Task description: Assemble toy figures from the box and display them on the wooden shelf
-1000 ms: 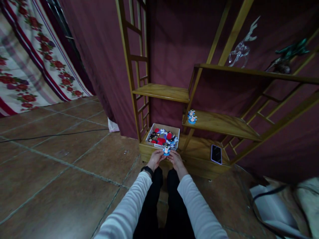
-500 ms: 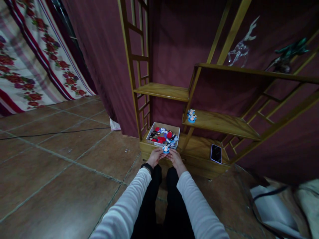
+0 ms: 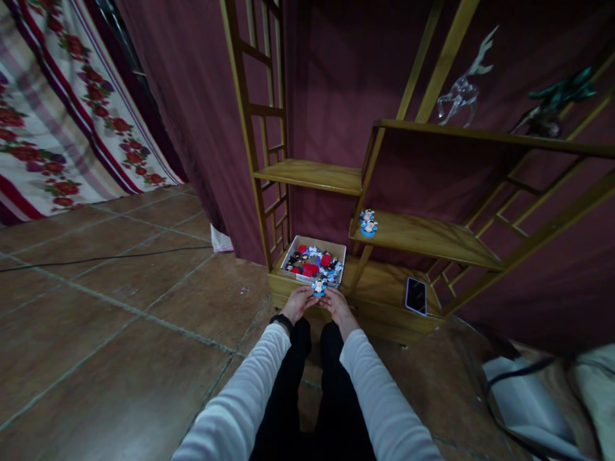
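Between my two hands is a small blue-and-white figurine [image 3: 319,287] on a round blue base, held upright. My left hand [image 3: 298,303] grips it from the left, its fingers closed at the base. From the other side my right hand [image 3: 338,304] pinches the same figurine. Just beyond it, on the low wooden ledge, stands an open cardboard box [image 3: 343,259] full of small red, black, blue and white figures. Two similar blue-and-white figurines [image 3: 368,227] stand one behind the other at the left end of the middle shelf.
A phone [image 3: 416,296] lies on the lower shelf to the right. The wooden shelf unit [image 3: 312,174] rises in front of a maroon curtain. Higher up are a clear deer figure [image 3: 460,97] and a dark green ornament [image 3: 560,96]. A black cable [image 3: 106,257] crosses the tiled floor.
Both hands stay on the figurine in nearly the same place above the box's near edge. The view has shifted very slightly.
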The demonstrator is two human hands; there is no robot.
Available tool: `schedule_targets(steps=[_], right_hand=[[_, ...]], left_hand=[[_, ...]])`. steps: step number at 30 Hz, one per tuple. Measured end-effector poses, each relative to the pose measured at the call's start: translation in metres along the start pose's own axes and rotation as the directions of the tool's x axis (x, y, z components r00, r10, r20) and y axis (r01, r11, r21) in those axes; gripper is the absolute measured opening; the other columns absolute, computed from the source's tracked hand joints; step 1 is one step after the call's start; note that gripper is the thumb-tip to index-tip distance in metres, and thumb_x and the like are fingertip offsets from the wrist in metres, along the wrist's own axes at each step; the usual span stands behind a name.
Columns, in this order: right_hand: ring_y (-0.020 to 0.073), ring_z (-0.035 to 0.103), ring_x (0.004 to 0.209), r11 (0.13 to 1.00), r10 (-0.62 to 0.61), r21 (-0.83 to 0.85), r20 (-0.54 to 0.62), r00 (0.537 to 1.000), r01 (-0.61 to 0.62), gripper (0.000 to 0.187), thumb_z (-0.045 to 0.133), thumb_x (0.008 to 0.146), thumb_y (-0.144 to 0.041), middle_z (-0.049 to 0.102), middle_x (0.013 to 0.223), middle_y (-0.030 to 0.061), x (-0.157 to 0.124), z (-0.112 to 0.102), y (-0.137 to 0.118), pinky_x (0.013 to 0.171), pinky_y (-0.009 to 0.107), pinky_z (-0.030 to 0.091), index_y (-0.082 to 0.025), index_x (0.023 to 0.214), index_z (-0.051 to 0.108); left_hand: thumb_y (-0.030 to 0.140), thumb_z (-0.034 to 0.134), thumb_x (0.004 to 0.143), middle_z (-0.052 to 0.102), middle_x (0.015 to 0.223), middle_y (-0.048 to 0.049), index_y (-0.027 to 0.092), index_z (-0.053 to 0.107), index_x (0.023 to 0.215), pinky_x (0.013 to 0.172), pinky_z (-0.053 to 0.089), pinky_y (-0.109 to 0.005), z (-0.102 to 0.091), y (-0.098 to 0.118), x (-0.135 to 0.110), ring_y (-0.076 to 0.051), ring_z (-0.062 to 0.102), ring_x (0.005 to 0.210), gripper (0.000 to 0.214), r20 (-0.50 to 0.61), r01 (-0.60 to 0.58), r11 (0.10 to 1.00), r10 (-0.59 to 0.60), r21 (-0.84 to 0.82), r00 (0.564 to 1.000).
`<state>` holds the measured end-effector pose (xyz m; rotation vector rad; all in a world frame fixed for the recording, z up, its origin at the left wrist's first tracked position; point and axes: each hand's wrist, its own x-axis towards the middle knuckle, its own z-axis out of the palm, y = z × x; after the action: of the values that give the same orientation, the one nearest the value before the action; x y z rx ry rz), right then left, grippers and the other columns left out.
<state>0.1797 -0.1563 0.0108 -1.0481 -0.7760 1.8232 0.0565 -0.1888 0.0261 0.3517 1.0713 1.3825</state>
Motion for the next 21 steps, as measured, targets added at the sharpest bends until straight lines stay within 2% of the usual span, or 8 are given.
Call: schedule_targets(steps=[10, 16, 21], right_hand=[[0.0120, 0.061, 0.057, 1.000, 0.004, 0.016, 0.002, 1.000, -0.004, 0.027, 0.070, 0.059, -0.029, 0.066, 0.066, -0.0004, -0.0027, 0.0011, -0.0025, 0.057, 0.023, 0.048, -0.019, 0.082, 0.059], [0.0116, 0.061, 0.059, 1.000, -0.007, -0.013, 0.022, 1.000, 0.007, 0.025, 0.071, 0.059, -0.029, 0.066, 0.068, 0.0000, -0.0022, -0.0019, -0.0028, 0.057, 0.022, 0.047, -0.019, 0.079, 0.060], [0.0109, 0.061, 0.059, 0.999, -0.015, -0.033, 0.034, 0.999, 0.016, 0.027, 0.071, 0.059, -0.030, 0.066, 0.069, -0.0007, -0.0029, -0.0029, -0.0036, 0.058, 0.022, 0.047, -0.019, 0.081, 0.061]], left_hand=[[0.007, 0.065, 0.070, 0.065, 0.064, -0.0067, 0.008, 0.060, 0.072, 0.062, 0.054, -0.024, -0.0018, 0.0003, 0.0008, -0.011, 0.062, 0.056, 0.005, 0.021, 0.020, 1.000, -0.019, -0.022, 1.000], [0.003, 0.065, 0.069, 0.064, 0.062, -0.0045, 0.009, 0.060, 0.069, 0.063, 0.053, -0.023, -0.0016, -0.0003, -0.0011, -0.010, 0.061, 0.056, 0.008, 0.002, -0.003, 1.000, 0.003, 0.002, 1.000], [0.003, 0.066, 0.068, 0.064, 0.065, -0.0051, 0.009, 0.061, 0.070, 0.062, 0.053, -0.022, -0.0035, -0.0020, 0.0008, -0.010, 0.061, 0.056, 0.008, 0.029, -0.019, 1.000, 0.019, 0.012, 0.999]])
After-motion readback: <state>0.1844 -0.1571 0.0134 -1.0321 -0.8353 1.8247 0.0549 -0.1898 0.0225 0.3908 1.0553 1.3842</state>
